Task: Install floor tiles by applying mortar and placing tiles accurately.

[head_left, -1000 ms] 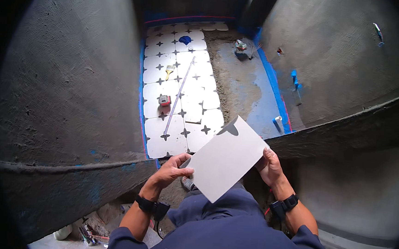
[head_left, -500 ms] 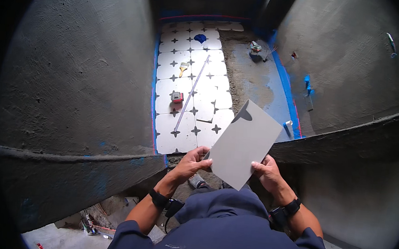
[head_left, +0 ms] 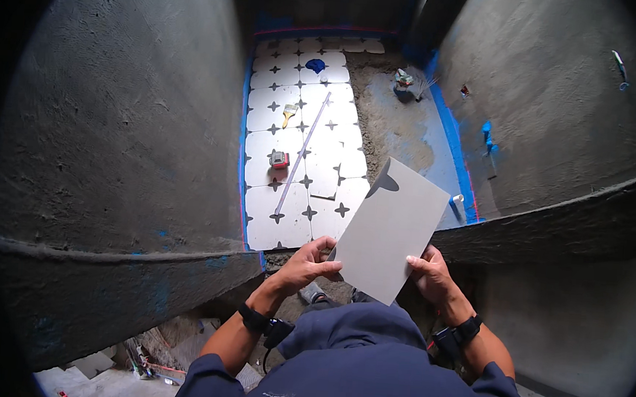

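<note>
A pale grey rectangular tile (head_left: 390,237) with a dark motif at its upper left edge is held tilted before my body. My left hand (head_left: 312,266) grips its lower left edge, thumb on the face. On the opposite edge my right hand (head_left: 431,275) is closed, thumb also on the face. Fingers behind the tile are partly hidden. Beyond it lies a floor of white tiles (head_left: 265,220) with dark star-shaped motifs. On these rest a long thin straight strip (head_left: 303,153), a red and grey tape measure (head_left: 279,159) and a paintbrush (head_left: 288,115).
Rough grey walls (head_left: 125,111) flank the narrow floor on both sides. Right of the tiles runs a mortar-smeared strip (head_left: 397,123) bordered by blue edging. A dark bundle with wires (head_left: 407,90) sits there. A white pipe stub (head_left: 457,199) rises nearer. A blue item (head_left: 315,65) lies far off.
The tile has shifted very slightly to the right and downward, with both hands still on it. The surrounding view has moved a little; the tools on the floor lie as before.
</note>
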A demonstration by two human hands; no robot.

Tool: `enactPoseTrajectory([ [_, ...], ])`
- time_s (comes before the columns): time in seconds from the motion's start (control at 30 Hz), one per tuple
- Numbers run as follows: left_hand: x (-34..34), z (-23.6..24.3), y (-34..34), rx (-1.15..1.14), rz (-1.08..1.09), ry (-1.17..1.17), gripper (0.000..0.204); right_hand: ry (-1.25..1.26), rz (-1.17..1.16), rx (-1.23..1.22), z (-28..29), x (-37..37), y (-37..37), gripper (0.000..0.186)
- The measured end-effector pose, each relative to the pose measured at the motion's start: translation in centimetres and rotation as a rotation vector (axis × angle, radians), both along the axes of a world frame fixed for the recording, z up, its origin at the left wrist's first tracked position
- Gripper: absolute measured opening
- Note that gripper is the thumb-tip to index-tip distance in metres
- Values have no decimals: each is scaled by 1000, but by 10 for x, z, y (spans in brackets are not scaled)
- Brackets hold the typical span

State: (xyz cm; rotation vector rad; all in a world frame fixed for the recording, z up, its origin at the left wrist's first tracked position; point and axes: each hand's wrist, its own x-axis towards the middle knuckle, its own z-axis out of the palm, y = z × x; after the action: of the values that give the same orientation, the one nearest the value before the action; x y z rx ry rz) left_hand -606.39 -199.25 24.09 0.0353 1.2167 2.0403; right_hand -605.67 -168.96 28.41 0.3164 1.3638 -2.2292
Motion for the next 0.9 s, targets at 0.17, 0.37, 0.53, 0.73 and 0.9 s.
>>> enactPoseTrajectory([
  [0.17,3,-1,13,100,90,-3,37,-10,1,29,8,13,-13,54],
  [0.37,3,-16,10,-150,126,127,31,-11,61,115,3,13,-13,52],
  [0.53,1,-68,-31,-355,216,163,35,-12,21,111,3,14,2,46],
  [0.73,56,-157,-109,-1348,-102,510,30,-32,-38,355,-37,15,48,43],
  [0.9,140,-247,-153,-1184,-270,122,46,-66,-15,606,-63,30,79,42],
])
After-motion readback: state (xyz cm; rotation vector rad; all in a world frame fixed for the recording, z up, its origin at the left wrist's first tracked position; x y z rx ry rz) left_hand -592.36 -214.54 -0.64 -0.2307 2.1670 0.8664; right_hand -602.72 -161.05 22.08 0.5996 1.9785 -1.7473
